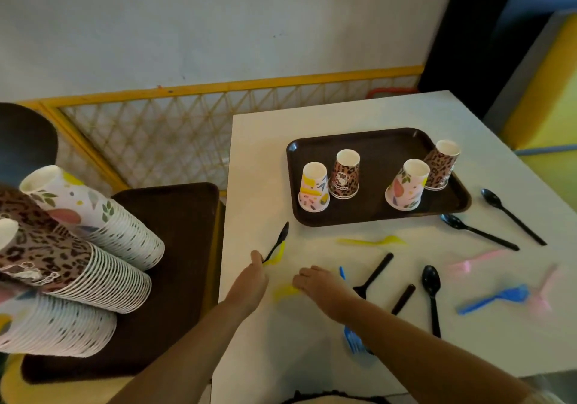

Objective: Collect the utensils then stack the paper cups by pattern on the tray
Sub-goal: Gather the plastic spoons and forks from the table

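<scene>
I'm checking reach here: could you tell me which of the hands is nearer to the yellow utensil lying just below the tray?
The right hand: it lies below-left of the yellow utensil. The left hand is farther left, at the table's edge.

1. Dark brown tray [374,141].
2. Two leopard-print cups [345,174], two pastel leaf-patterned cups [313,191].
3. Black spoons [432,294], yellow fork [371,241], blue fork [493,299], pink fork [474,261].
4. White table [327,350].
</scene>
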Available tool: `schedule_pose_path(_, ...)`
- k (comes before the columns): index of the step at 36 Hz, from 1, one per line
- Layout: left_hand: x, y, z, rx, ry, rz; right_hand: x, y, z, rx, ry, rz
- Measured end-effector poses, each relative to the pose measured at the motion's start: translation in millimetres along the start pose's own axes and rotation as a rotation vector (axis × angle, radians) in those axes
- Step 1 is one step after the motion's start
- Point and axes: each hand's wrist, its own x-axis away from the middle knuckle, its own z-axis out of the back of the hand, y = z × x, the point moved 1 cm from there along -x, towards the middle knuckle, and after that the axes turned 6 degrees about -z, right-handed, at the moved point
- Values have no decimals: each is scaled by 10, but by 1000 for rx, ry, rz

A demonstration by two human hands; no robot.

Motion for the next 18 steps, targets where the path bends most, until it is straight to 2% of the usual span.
schedule_pose_path(3,-18,98,31,90,26,-17,2,11,100,-204,190,-117)
schedule_pose_path(7,-67,280,57,298,38,-33,-57,47,234,-650,428,-362)
schedule_pose_path(11,-98,534,-26,502,-7,-45,-58,66,367,-984,479,-517)
schedule_pose_path(18,-67,846,-124,710,-188,-228,41,239,446,-1163,452,-673)
